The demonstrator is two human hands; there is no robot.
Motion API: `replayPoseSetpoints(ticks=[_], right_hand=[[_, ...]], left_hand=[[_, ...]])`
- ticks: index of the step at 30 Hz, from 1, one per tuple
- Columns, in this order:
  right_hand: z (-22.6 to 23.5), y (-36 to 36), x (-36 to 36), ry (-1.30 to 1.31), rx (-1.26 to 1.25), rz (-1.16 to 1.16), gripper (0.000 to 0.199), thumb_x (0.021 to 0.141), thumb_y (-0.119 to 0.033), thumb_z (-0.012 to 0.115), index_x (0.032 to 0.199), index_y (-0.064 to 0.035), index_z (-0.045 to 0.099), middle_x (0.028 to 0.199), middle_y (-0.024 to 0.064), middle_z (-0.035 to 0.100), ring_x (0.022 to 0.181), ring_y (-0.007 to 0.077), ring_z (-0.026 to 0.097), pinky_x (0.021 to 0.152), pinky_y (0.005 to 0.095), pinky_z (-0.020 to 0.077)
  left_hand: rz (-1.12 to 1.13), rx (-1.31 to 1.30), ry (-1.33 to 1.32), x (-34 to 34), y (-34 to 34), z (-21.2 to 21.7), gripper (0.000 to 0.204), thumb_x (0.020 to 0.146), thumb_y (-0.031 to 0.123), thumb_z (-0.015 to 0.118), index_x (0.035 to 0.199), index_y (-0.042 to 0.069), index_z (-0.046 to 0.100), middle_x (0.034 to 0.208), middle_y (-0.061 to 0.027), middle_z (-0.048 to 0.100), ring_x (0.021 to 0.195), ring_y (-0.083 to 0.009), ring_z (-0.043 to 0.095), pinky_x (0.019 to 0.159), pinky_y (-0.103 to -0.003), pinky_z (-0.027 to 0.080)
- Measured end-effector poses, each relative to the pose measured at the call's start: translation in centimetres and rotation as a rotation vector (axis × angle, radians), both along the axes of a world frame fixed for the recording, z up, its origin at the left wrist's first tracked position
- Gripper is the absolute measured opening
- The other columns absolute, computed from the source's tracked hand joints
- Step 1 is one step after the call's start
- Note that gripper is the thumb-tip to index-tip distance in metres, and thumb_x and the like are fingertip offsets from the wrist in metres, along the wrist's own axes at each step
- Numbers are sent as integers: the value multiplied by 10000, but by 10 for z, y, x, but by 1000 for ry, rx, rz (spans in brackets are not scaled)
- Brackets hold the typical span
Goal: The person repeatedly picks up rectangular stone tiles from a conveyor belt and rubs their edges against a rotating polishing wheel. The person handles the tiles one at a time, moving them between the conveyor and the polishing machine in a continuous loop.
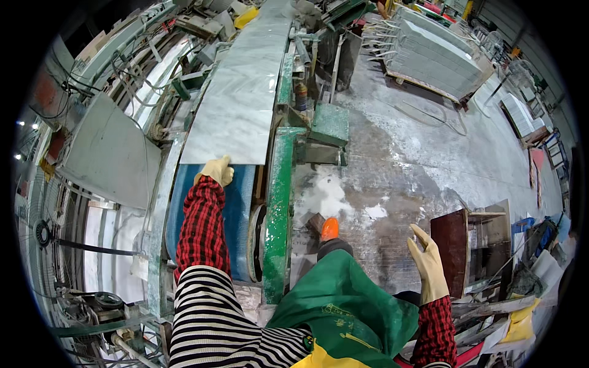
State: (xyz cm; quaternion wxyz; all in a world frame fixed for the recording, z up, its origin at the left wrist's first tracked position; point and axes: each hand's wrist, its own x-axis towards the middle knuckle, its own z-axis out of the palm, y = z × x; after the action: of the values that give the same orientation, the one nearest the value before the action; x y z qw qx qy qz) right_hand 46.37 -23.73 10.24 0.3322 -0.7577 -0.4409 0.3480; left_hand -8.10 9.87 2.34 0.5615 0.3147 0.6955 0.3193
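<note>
A long grey-white marble slab point(236, 104) with a glossy face lies on the blue belt point(236, 196) of a conveyor and runs away from me. At the slab's near edge is my left hand point(216, 171), in a cream glove, its fingers curled closed on that edge. My right hand point(427, 264), gloved alike, hangs out to the right in the air. Its fingers are apart and it holds nothing. The dark red side of a wooden cabinet point(448, 251) is nearest to it.
A green steel rail point(280, 214) edges the belt's right side. Hoses and a grey panel point(110, 150) stand left. A bundled stack of slabs point(432, 55) sits far right. The concrete floor point(392, 178) has white patches, and an orange-toed boot point(330, 229) stands there.
</note>
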Motion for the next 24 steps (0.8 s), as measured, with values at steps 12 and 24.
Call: replayPoseSetpoints(ticks=[12, 24], right_hand=[[-51, -287, 218, -264, 9, -799, 492, 1067, -252, 609, 1452, 49, 560, 1441, 197, 614, 1340, 254, 564, 1130, 355, 421], [-86, -566, 184, -1260, -185, -1130, 388, 1014, -237, 530, 1245, 42, 670, 1238, 277, 677, 1190, 442, 619, 1055, 479, 472]], left_hand=[[-71, 858, 467, 20, -121, -19, 520, 1020, 147, 664, 1484, -24, 504, 1108, -202, 716, 906, -267, 693, 845, -357, 565], [-512, 985, 1137, 115, -158, 18, 416, 1003, 110, 570, 1392, -38, 557, 1371, -262, 593, 1290, -428, 539, 1127, -486, 406]])
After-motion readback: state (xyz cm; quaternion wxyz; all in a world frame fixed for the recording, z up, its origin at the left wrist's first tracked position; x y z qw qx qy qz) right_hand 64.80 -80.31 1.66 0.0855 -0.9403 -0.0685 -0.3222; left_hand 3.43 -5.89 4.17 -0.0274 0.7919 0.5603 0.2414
